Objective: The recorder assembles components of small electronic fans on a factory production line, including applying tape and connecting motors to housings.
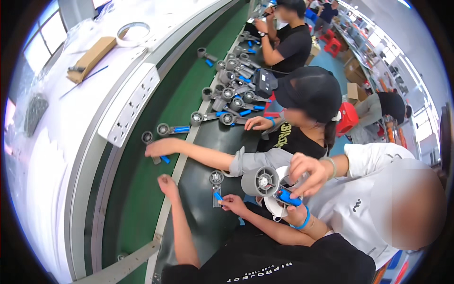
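On the dark table (196, 201) right of the green belt (127, 208), in the head view, a fan unit (216, 185) is laid flat, its blue cylinder (217, 196) pinched by the right hand (235, 204). At the belt's right edge, the left hand (168, 187) is held curled closed; whether anything is gripped cannot be told. Over the belt, a second unit (147, 137) is partly covered by a co-worker's hand (163, 147). Well right of the belt, a larger fan (266, 181) is held by another co-worker.

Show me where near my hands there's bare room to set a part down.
Bare: green belt left of your left hand; dark tabletop between your left forearm and the grey fan unit by your right hand. Crowded: tabletop's far end, heaped with similar units.
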The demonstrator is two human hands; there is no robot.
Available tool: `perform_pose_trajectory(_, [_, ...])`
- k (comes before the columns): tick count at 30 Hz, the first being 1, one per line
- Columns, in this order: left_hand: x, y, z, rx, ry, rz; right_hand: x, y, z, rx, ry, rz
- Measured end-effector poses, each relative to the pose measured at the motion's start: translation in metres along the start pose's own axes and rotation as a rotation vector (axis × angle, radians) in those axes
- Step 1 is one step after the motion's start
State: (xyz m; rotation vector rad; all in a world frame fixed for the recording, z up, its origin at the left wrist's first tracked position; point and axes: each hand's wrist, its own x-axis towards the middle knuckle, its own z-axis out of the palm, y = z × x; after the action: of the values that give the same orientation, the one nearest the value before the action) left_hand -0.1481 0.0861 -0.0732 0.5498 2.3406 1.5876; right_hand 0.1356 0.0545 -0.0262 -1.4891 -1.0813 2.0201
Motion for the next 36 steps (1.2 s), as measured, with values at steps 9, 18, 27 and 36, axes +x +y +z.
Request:
perform_pose_trajectory(9, [-0.158,0.012,-0.016,0.026,-0.654,-0.207,-0.012,-0.004,0.003,0.002,-0.031,0.107])
perform_pose_trajectory(18, [-0.161,0.019,-0.024,-0.267,-0.868,-0.448,-0.005,0.001,0.004,0.045,-0.132,-0.008])
perform_pose_trajectory(27, [-0.192,0.015,-0.041,-0.299,-0.72,-0.486,-0.008,0.002,0.012,-0.022,-0.185,-0.052])
perform_pose_trajectory(36, [-0.193,-0.007,-0.028,-0.384,-0.555,-0.414,0.0,0.012,0.016,-0.236,-0.084,-0.227])
